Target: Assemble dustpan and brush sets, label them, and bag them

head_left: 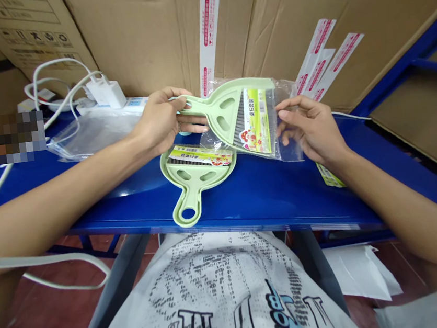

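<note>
A pale green dustpan and brush set (223,113) with a yellow-green label is held above the blue table. My left hand (166,117) grips its handle between thumb and fingers. Around the wide end is a clear plastic bag (289,145), and my right hand (311,127) pinches the bag's edge at the right. A second green dustpan set (200,179), also labelled, lies on the table just below, its ringed handle pointing toward me.
Clear plastic bags (96,133) lie at the left of the blue table (269,195), near white chargers (105,92) and cables. A green label (329,175) sits under my right wrist. Cardboard (148,35) with tape strips stands behind.
</note>
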`<state>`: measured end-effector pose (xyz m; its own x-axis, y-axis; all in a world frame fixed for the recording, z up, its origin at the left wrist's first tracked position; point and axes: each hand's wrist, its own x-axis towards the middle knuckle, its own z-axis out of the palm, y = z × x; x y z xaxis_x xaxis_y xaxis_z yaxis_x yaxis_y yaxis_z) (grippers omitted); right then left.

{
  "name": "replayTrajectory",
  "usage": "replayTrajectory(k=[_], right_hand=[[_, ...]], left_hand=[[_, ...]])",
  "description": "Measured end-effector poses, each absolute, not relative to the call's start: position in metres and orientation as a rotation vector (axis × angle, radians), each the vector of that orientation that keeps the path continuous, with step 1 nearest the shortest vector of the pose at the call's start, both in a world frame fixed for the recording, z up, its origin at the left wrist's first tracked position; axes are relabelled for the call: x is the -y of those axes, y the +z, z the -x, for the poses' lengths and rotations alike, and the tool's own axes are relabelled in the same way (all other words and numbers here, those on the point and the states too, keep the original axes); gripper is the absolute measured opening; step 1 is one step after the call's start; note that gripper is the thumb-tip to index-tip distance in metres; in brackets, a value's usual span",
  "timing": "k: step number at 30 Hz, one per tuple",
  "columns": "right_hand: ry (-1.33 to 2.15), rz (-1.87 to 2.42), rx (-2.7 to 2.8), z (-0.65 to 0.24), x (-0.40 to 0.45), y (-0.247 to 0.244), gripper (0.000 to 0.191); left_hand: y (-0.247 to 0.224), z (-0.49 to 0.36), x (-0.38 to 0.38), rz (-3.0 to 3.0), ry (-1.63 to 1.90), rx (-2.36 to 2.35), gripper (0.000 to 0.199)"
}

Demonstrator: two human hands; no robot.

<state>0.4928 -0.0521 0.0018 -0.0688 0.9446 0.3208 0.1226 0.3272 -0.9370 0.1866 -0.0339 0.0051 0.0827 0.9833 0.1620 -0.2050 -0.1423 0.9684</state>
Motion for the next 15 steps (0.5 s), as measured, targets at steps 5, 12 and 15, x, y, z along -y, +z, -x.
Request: replayTrajectory(k=[5,12,15], right_hand=[[0.911,0.949,1.554,-0.495,0.051,0.000,0.030],[0.850,0.917,1.630,-0.501,0.046,-0.001,0.033],[0.886,0.914,1.641,-0.501,0.047,-0.001,0.030]], left_hand=[[0.004,-0.188,0.034,-1.148,1.310,-0.895,0.014],[0.008,-0.195,0.043,-1.089,1.343,-0.923,0.014],[0.009,-0.196,0.044,-1.114,1.356,-0.934,0.015]])
